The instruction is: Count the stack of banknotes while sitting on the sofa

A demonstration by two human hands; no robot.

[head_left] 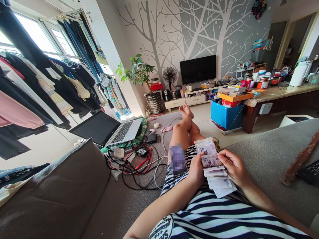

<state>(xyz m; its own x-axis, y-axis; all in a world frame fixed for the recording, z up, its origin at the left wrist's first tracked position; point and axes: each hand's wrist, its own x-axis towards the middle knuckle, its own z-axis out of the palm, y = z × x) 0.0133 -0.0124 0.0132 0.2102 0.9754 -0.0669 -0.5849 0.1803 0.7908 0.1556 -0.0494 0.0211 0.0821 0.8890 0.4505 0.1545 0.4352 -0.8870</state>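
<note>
Above my lap, my left hand (197, 169) grips a stack of banknotes (206, 147) by its left side, thumb on top. My right hand (233, 165) pinches the right edge of a purple note marked 5 (210, 160). Several paler notes or slips of paper (220, 186) fan out below, toward my body; I cannot make out what is printed on most of them. A phone (178, 161) lies on my striped clothing just left of my left hand, its screen partly blurred.
On the grey sofa to my left lie an open laptop (122, 131), a tangle of black and red cables (141, 159) and a white charger (117, 152). A remote control (310, 172) rests at far right. Ahead stand a blue box (226, 115) and a cluttered table (279, 92).
</note>
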